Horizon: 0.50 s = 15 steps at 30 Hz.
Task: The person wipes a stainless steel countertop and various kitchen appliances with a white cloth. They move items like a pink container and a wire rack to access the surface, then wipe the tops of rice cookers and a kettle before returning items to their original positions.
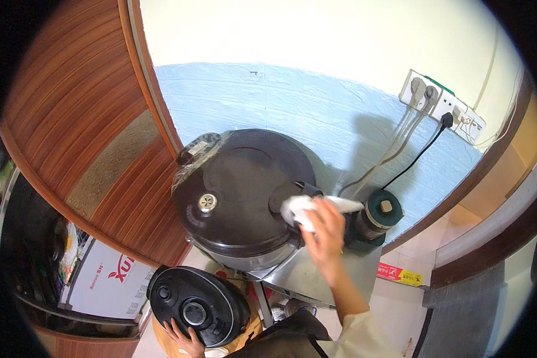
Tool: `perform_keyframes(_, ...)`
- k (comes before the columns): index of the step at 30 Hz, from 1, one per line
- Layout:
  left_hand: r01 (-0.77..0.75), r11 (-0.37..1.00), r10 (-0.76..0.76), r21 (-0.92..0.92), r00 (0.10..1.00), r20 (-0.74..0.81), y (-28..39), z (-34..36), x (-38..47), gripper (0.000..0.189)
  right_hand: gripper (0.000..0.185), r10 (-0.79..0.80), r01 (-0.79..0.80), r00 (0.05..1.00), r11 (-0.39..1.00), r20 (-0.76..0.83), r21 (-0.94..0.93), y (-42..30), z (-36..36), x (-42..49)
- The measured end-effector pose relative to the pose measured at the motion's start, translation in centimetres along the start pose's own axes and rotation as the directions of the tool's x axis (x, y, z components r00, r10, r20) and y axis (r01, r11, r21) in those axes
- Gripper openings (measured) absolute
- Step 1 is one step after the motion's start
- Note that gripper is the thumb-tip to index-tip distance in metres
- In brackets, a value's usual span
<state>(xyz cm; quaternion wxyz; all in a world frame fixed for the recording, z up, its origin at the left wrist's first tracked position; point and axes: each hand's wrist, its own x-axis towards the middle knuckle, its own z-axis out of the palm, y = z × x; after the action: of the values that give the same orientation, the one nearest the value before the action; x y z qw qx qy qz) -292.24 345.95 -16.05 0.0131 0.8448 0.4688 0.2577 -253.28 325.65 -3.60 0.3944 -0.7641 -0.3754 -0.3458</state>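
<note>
My right hand (pixel 324 228) holds a crumpled white cloth or tissue (pixel 302 209) against the handle side of a large dark lid (pixel 246 179), which covers a big round metal-bodied cooker (pixel 255 262). A round vent (pixel 207 202) sits on the lid's left part, and clear plastic film (pixel 201 161) clings near the hinge. At the lower left, my left hand (pixel 182 338) rests with spread fingers on the edge of a smaller black appliance (pixel 197 304) with a round knob. This appliance stands on a round wooden stool or board (pixel 163 336).
A steel table (pixel 308 273) carries the cooker and a dark green-topped appliance (pixel 384 210) on the right. Cords run up to wall sockets (pixel 441 105). A wood-panelled door or partition (pixel 112 179) borders the left side, with a printed white box (pixel 103 277) below.
</note>
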Motion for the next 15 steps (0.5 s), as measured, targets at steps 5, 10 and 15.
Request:
perform_keyframes(5,-0.061,0.994,0.057,0.085,0.997,0.042,1.7,-1.9,1.0,0.057,0.037,-0.189,0.205,0.976,0.964,-0.107,0.168,-0.2,2.7,-3.0)
perform_keyframes(10,-0.128,0.983,0.124,0.128,0.991,0.045,2.2,-2.0,1.1,0.058,0.026,0.099,-0.085,0.977,0.993,-0.187,0.083,-0.6,3.0,-7.3)
perform_keyframes(15,-0.13,0.99,0.126,0.062,0.99,0.065,1.5,-1.6,1.0,0.056,0.029,0.213,-0.173,0.962,0.96,-0.172,0.221,-0.7,2.0,-1.3)
